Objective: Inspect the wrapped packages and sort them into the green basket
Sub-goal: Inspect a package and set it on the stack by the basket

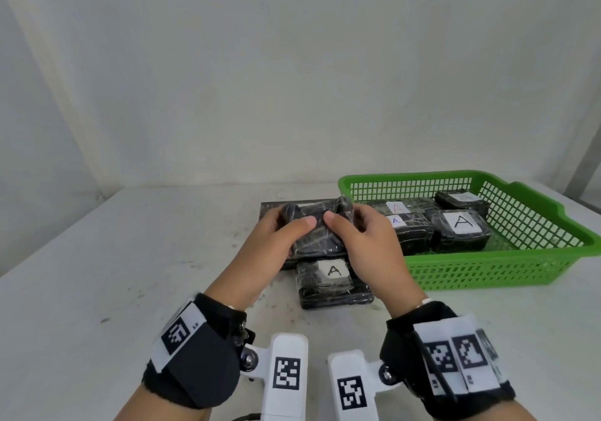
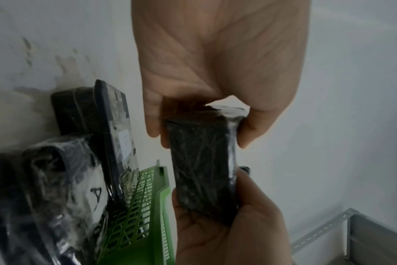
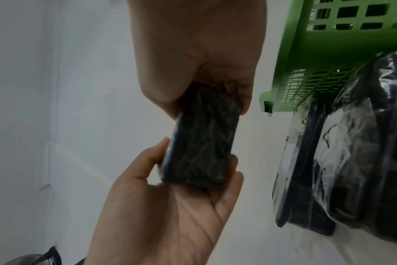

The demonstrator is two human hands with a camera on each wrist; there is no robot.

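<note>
Above the table [image 1: 162,258], I have both hands on one black wrapped package [image 1: 317,229], lifted clear of the surface. My left hand [image 1: 276,242] grips its left end, thumb on the near face and fingers curled behind; my right hand [image 1: 367,245] clamps the right end the same way, the two thumbs nearly meeting at the middle. From the left wrist view the package [image 2: 202,172] shows only crinkled dark wrap on the face turned to the camera, and I cannot tell whether it carries a label. The right wrist view gives the same: package [image 3: 204,143] pinched between both hands, no marking I can read.

Just below my hands lies a second package [image 1: 335,285] on the table, white label up with a black "A". Behind it a flat dark slab [image 1: 270,209] rests on the table. To the right sits the green basket [image 1: 487,271], touching nothing I hold, with several wrapped packages inside, their "A" labels facing up.
</note>
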